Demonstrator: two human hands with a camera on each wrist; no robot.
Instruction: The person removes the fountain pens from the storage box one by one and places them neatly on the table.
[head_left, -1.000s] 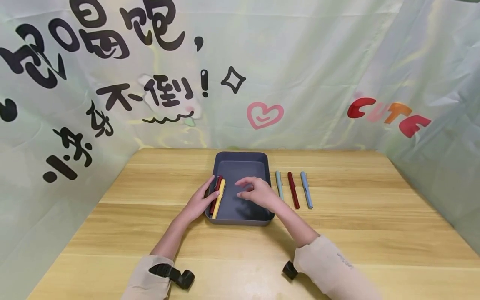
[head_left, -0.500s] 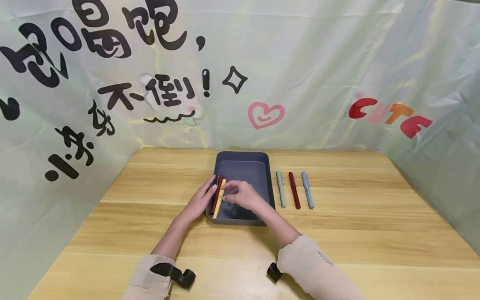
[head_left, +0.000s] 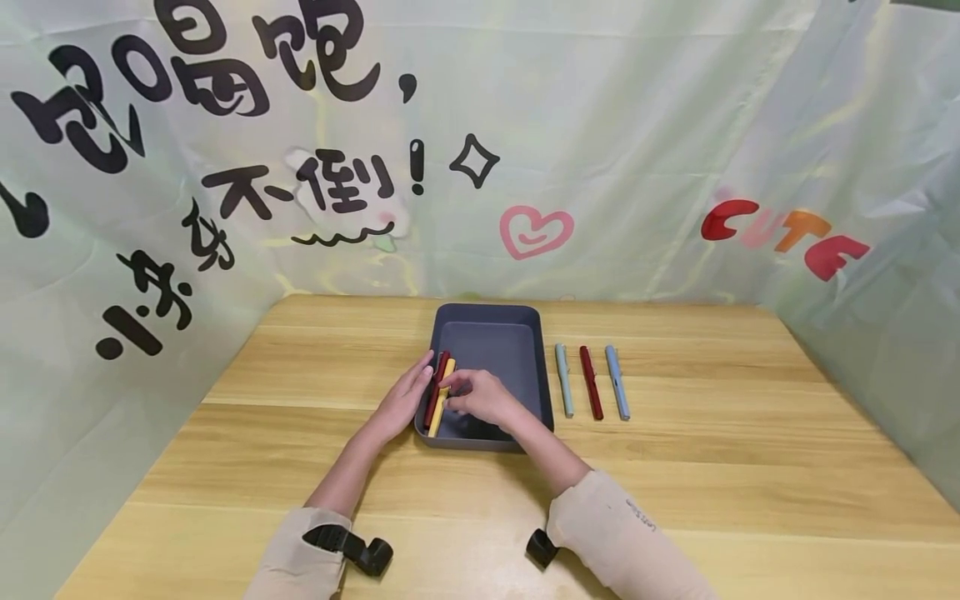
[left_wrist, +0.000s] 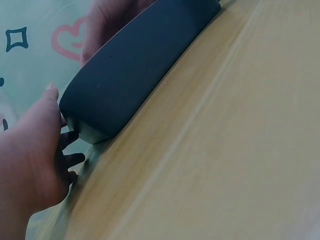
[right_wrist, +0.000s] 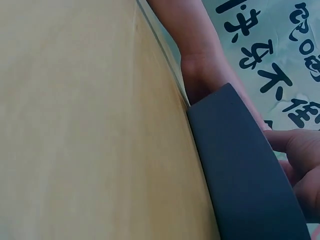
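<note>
A dark grey-blue tray (head_left: 543,358) stands on the wooden table, and in the head view a dark red pen (head_left: 430,410) and a yellow pen (head_left: 435,422) lie side by side along its left wall. My left hand (head_left: 400,406) rests against the outside of that wall, fingers fairly straight. Reaching into the tray from the right, my right hand (head_left: 483,397) pinches the yellow pen near its middle, index finger over it and thumb at its right side. Both wrist views show the tray's outer wall (left_wrist: 120,75), which hides the pens.
Right of the tray, a pale green pen (head_left: 564,379), another dark red pen (head_left: 591,382) and a blue pen (head_left: 617,382) lie in a row on the table (head_left: 712,467). A printed cloth backdrop (head_left: 615,125) rises behind the table and along its sides.
My right hand has moved left, from over the tray's middle to the yellow pen, and its fingers have closed in on it. The left hand stays at the tray's left wall.
</note>
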